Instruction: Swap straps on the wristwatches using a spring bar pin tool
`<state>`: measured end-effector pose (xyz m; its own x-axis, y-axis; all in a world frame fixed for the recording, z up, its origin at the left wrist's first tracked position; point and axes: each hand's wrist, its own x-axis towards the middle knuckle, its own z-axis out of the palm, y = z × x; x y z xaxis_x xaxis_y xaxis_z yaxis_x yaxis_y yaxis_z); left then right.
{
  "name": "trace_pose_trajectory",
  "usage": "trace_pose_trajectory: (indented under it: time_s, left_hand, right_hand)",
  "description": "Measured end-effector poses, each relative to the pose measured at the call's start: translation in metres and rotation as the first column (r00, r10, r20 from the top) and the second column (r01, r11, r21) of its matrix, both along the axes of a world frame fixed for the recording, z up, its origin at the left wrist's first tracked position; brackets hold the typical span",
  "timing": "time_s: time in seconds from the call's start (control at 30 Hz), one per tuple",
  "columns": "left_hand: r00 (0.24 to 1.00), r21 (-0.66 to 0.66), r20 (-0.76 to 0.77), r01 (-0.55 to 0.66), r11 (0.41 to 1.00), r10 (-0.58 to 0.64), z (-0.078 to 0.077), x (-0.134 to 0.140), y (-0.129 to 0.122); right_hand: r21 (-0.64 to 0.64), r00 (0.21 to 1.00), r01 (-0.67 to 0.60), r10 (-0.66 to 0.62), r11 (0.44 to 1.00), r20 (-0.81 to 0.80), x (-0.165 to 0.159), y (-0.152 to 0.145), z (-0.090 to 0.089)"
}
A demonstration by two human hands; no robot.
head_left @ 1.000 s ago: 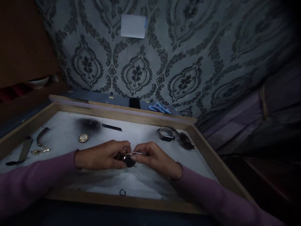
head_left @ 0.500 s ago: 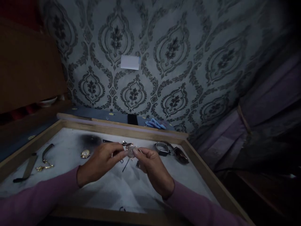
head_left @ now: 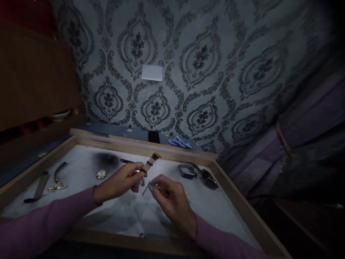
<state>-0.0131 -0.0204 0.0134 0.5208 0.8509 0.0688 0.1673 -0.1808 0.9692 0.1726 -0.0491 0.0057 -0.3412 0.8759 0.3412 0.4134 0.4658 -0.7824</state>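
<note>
My left hand (head_left: 125,181) is closed around a wristwatch (head_left: 138,177). Its round case sits between the fingers, and a light brown strap (head_left: 149,163) sticks up to the right. Just right of it, my right hand (head_left: 172,198) is pinched at the fingertips, with a bit of shiny metal showing there, too small to name. A thin dark rod (head_left: 146,188) shows by those fingertips; I cannot tell whether they touch it. Both hands are above a shallow wooden tray (head_left: 118,141) with a white bottom. A gold watch case (head_left: 101,174) lies left of my left hand.
At the tray's left lie a grey-green strap (head_left: 40,185) and a dark strap with gold parts (head_left: 58,187). On the right are a square-cased watch (head_left: 187,170) and sunglasses (head_left: 209,178). A blue cloth (head_left: 180,142) is behind the tray, before a patterned wall.
My hands have come apart; both were on the watch. The left now holds it alone, with the strap raised into view. My right hand has moved down and closed into a pinch.
</note>
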Motion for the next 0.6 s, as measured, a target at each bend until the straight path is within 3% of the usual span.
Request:
trace_pose_trajectory:
  time_s: [0.1, 0.23, 0.4, 0.6]
  left_hand:
    - [0.977, 0.127, -0.198, 0.109, 0.986, -0.083, 0.001, -0.002, -0.005]
    - [0.956, 0.216, -0.276, 0.165, 0.962, -0.102, 0.0, -0.003, -0.007]
    - [0.977, 0.01, -0.185, 0.111, 0.994, -0.107, 0.0, -0.007, 0.002]
    - [0.96, -0.138, -0.152, 0.214, 0.967, -0.234, 0.003, -0.006, 0.003]
  right_hand:
    - [0.166, 0.989, -0.1, 0.079, 0.981, 0.126, 0.004, 0.0, 0.008]
    - [0.095, 0.951, -0.069, 0.037, 0.993, 0.308, 0.004, 0.009, 0.013]
    - [0.001, 0.923, -0.025, 0.023, 1.0, 0.384, 0.01, 0.012, 0.009]
    - [-0.148, 0.947, -0.113, 0.152, 0.982, 0.284, 0.019, 0.012, 0.001]
